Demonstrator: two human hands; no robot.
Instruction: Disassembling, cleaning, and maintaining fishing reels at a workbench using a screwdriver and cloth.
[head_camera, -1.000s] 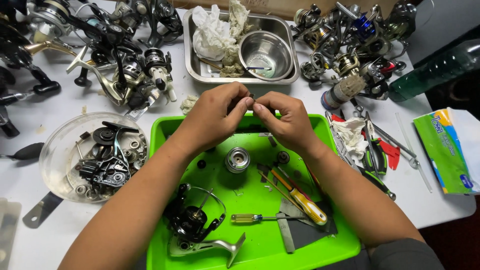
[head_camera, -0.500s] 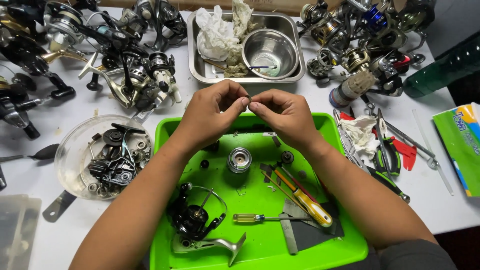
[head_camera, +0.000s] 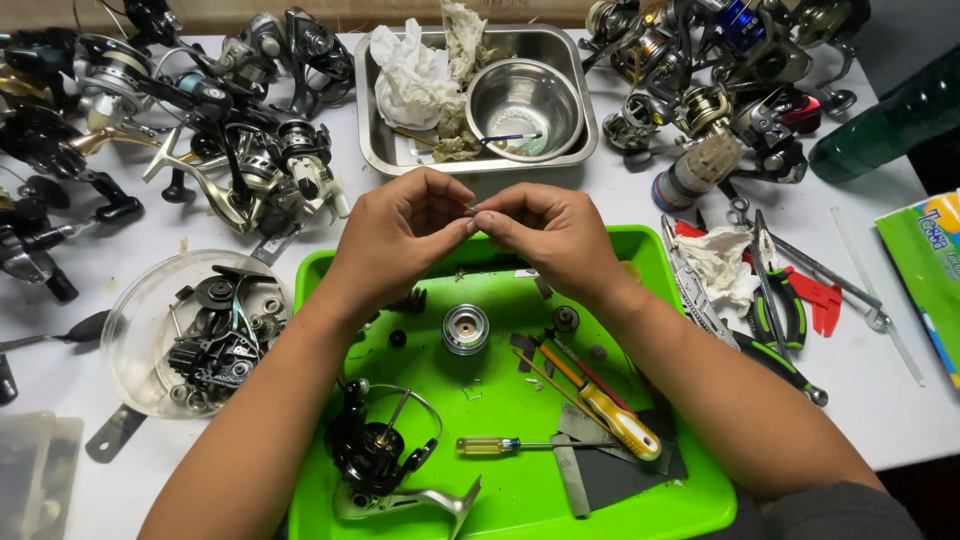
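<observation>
Both hands meet in the middle of the frame, just above the far edge of a bright green tray (head_camera: 690, 490). The left hand (head_camera: 395, 235) and the right hand (head_camera: 550, 230) have their fingertips pressed together, and they pinch a tiny part (head_camera: 470, 210) between them. The part is too small to tell what it is. Both hands are curled tight around it, up in the air over the tray.

In the tray, just below the hands, stands a small round silver spool (head_camera: 465, 328). At the lower left of the tray lies a black fishing reel (head_camera: 385, 455) with a silver foot. A little yellow screwdriver (head_camera: 520, 446) lies in the lower middle of the tray. A bigger screwdriver (head_camera: 610, 410) with a yellow and red handle lies slanted beside it, on the right.

The tray sits on a white surface (head_camera: 100, 270). To the left of the tray is a clear round bowl (head_camera: 140, 330) full of dark small parts. In the upper left of the frame is a heap of fishing reels (head_camera: 230, 130). At the top middle is a steel tray (head_camera: 375, 145) holding a steel bowl (head_camera: 522, 105) and crumpled white paper (head_camera: 415, 75). More reels (head_camera: 720, 70) lie in the upper right. Right of the green tray are green-handled pliers (head_camera: 775, 300) and a crumpled tissue (head_camera: 725, 265). A dark green bottle (head_camera: 890, 125) lies at the far right.
</observation>
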